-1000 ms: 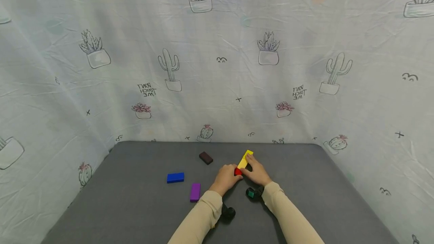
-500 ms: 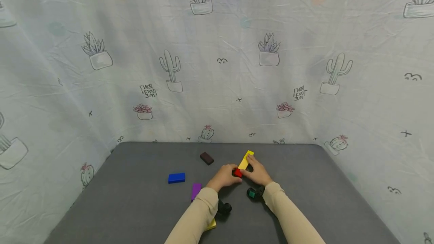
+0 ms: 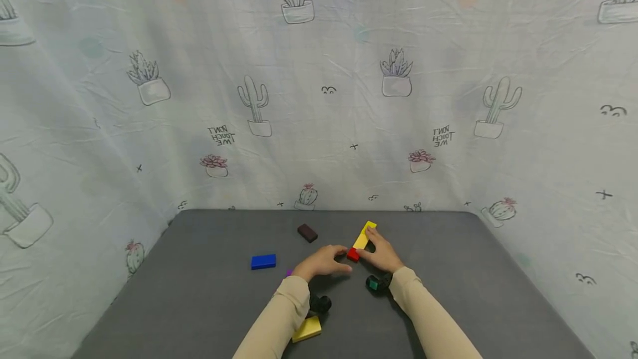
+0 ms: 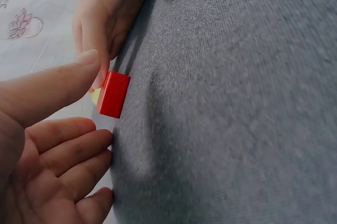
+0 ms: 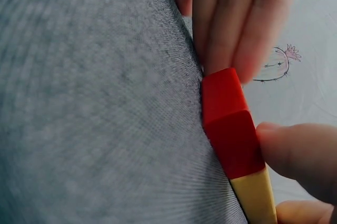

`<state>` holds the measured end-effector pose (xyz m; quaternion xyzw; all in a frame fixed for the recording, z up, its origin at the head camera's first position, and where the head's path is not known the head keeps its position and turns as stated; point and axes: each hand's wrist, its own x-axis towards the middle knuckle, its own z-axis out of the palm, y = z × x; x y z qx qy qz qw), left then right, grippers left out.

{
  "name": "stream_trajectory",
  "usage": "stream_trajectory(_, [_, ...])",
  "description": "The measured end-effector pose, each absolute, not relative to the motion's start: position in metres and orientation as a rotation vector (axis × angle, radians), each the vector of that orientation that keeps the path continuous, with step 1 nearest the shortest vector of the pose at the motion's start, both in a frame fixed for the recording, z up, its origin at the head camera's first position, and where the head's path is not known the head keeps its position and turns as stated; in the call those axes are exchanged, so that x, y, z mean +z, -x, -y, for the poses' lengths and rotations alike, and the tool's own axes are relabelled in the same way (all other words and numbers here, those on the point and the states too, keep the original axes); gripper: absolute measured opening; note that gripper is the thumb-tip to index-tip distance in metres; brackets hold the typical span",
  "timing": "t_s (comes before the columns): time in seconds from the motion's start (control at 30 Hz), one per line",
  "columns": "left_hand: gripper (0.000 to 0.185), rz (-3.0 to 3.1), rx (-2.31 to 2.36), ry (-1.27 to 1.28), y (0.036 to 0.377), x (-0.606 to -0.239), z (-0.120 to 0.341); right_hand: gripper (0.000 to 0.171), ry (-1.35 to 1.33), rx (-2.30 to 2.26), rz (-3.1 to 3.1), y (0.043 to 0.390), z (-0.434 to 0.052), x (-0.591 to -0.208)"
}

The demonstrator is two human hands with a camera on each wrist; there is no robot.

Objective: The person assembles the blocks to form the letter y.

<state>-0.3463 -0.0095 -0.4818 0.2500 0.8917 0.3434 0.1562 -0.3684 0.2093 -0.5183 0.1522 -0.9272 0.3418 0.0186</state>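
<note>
Near you, your left hand [image 3: 321, 262] was wide, fingers loose, holding nothing, just beside the red block [image 3: 353, 255]. Your right hand [image 3: 381, 252] pressed that block and the yellow block [image 3: 364, 235] behind it. A bump from the loose fingers could have knocked the row crooked.

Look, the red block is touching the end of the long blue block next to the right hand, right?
Not quite. The red block does sit end to end with a long block beside the right hand, but that block is yellow, not blue. The head view and the right wrist view both show it. The blue block lies apart, off to the left.
</note>
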Motion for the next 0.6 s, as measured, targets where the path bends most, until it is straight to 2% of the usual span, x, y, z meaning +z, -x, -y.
stream_trajectory(0.6, [0.057,-2.492,0.945,-0.774,0.323,-0.476,0.039,0.077,-0.486,1.054,2.879,0.365,-0.212,-0.517])
